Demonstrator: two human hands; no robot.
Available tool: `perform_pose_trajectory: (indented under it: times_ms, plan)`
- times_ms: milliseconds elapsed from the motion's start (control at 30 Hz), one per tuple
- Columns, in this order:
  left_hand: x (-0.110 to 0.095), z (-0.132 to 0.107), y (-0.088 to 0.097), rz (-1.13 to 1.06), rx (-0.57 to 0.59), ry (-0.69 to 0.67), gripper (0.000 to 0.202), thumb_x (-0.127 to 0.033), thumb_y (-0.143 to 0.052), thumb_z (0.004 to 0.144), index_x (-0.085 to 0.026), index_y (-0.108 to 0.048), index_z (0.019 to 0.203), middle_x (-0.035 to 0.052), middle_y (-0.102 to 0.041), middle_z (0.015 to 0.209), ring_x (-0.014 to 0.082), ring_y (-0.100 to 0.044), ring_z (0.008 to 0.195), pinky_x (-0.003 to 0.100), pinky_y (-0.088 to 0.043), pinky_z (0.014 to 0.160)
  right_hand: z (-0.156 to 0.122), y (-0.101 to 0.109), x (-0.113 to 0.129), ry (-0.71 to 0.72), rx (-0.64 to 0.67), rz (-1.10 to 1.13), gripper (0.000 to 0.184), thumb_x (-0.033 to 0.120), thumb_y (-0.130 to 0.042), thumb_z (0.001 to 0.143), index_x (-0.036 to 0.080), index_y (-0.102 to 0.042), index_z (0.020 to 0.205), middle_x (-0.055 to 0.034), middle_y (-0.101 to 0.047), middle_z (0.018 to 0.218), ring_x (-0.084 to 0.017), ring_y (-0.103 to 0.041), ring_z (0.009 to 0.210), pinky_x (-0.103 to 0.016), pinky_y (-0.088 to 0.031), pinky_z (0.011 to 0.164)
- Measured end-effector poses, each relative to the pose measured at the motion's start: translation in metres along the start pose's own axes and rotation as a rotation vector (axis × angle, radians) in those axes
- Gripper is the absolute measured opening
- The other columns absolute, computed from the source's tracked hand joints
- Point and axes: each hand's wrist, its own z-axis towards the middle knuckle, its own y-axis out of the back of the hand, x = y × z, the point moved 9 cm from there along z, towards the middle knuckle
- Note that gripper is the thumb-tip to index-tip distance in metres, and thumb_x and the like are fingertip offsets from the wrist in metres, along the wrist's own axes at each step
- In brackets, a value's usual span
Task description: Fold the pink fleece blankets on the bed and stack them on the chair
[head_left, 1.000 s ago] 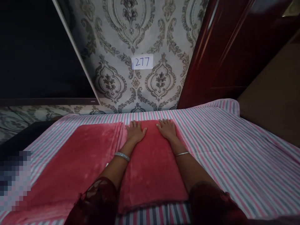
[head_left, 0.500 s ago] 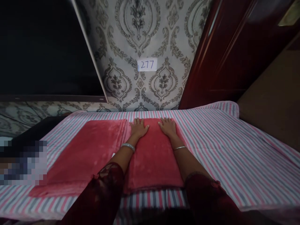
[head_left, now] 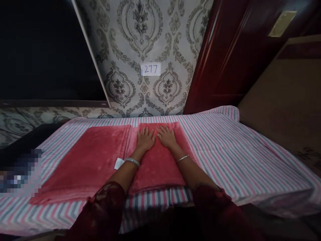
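Observation:
A thick red fleece blanket (head_left: 157,170) lies folded in front of me, its left section wider and its right section narrower, with a lighter pink strip between them. My left hand (head_left: 145,139) rests flat on the far part of the right section, fingers spread. Close beside it, my right hand (head_left: 167,136) also presses flat on the same section with fingers apart. Neither hand grips anything. A white tag (head_left: 119,163) pokes out beside my left wrist. Both wrists wear silver bangles.
Under the blanket is a striped pink, grey and white cloth (head_left: 225,157). A dark television (head_left: 50,50) stands at the back left, patterned wallpaper behind. A paper marked 277 (head_left: 150,69) is on the wall. At right are a dark red cabinet (head_left: 215,77) and a brown box (head_left: 281,100).
My right hand has slid left across the blanket, closer to my left hand, and both sit slightly nearer to me. The view has shifted a little, and more of the tag shows.

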Motion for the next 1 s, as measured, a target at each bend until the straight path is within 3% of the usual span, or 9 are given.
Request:
perform_pose_trajectory:
  times_ms: [233, 300, 500, 600, 667, 767, 867, 1000]
  plan:
    - [0.0, 0.002, 0.001, -0.003, -0.001, -0.005, 0.061, -0.044, -0.028, 0.102, -0.024, -0.036, 0.159, 0.0119, -0.028, 0.168, 0.0314, -0.022, 0.156, 0.059, -0.014, 0.124, 0.0, 0.005, -0.008, 0.011, 0.02, -0.014, 0.055, 0.045, -0.028, 0.107, 0.031, -0.035, 0.16, -0.0027, -0.025, 0.169, -0.028, -0.022, 0.155, -0.057, -0.021, 0.122]
    - [0.001, 0.003, 0.001, -0.02, -0.006, -0.002, 0.062, -0.044, -0.028, 0.101, -0.024, -0.036, 0.159, 0.0123, -0.028, 0.168, 0.0318, -0.023, 0.156, 0.059, -0.014, 0.124, -0.005, 0.008, -0.026, -0.029, 0.039, -0.046, 0.057, 0.048, -0.028, 0.106, 0.031, -0.034, 0.16, -0.0042, -0.024, 0.17, -0.028, -0.021, 0.155, -0.058, -0.019, 0.122]
    - [0.001, 0.003, -0.001, -0.063, -0.008, 0.001, 0.062, -0.044, -0.03, 0.1, -0.024, -0.036, 0.159, 0.0123, -0.029, 0.168, 0.0325, -0.021, 0.156, 0.06, -0.012, 0.124, -0.046, 0.019, -0.119, -0.305, 0.127, -0.004, 0.06, 0.053, -0.022, 0.106, 0.032, -0.027, 0.162, -0.0074, -0.025, 0.169, -0.032, -0.023, 0.154, -0.064, -0.026, 0.117]
    - [0.001, 0.004, 0.002, -0.078, 0.006, -0.005, 0.063, -0.043, -0.029, 0.101, -0.023, -0.035, 0.16, 0.0135, -0.027, 0.168, 0.0326, -0.02, 0.156, 0.061, -0.013, 0.124, -0.071, 0.036, -0.136, -0.363, 0.078, -0.009, 0.059, 0.048, -0.023, 0.106, 0.028, -0.031, 0.161, -0.009, -0.022, 0.17, -0.033, -0.021, 0.155, -0.063, -0.027, 0.117]
    - [0.0, 0.004, 0.008, -0.108, 0.023, -0.006, 0.063, -0.043, -0.029, 0.101, -0.022, -0.033, 0.16, 0.0137, -0.026, 0.168, 0.0323, -0.02, 0.156, 0.06, -0.013, 0.125, -0.082, 0.049, -0.126, -0.347, 0.019, -0.028, 0.059, 0.046, -0.025, 0.107, 0.025, -0.03, 0.162, -0.0115, -0.022, 0.17, -0.032, -0.023, 0.155, -0.06, -0.028, 0.118]
    - [-0.003, -0.005, 0.023, -0.152, 0.002, 0.001, 0.063, -0.042, -0.032, 0.101, -0.02, -0.034, 0.16, 0.014, -0.026, 0.168, 0.0318, -0.02, 0.156, 0.058, -0.015, 0.125, -0.091, 0.056, -0.084, -0.243, -0.008, -0.051, 0.057, 0.043, -0.026, 0.107, 0.024, -0.032, 0.161, -0.0127, -0.026, 0.168, -0.03, -0.024, 0.154, -0.057, -0.027, 0.119]
    - [-0.015, -0.032, 0.034, -0.129, -0.055, -0.056, 0.061, -0.039, -0.04, 0.098, -0.019, -0.04, 0.156, 0.0145, -0.033, 0.165, 0.0325, -0.023, 0.155, 0.058, -0.013, 0.126, -0.098, 0.045, -0.03, -0.1, -0.015, -0.062, 0.056, 0.039, -0.029, 0.107, 0.023, -0.035, 0.16, -0.0126, -0.029, 0.167, -0.029, -0.024, 0.155, -0.055, -0.023, 0.121]
    - [-0.03, -0.088, 0.014, -0.08, -0.02, -0.173, 0.062, -0.044, -0.042, 0.099, -0.021, -0.041, 0.156, 0.0132, -0.036, 0.165, 0.0322, -0.025, 0.155, 0.058, -0.014, 0.126, -0.107, 0.016, 0.022, 0.031, 0.001, -0.034, 0.054, 0.039, -0.031, 0.106, 0.029, -0.035, 0.16, -0.0083, -0.027, 0.168, -0.028, -0.023, 0.155, -0.056, -0.021, 0.122]
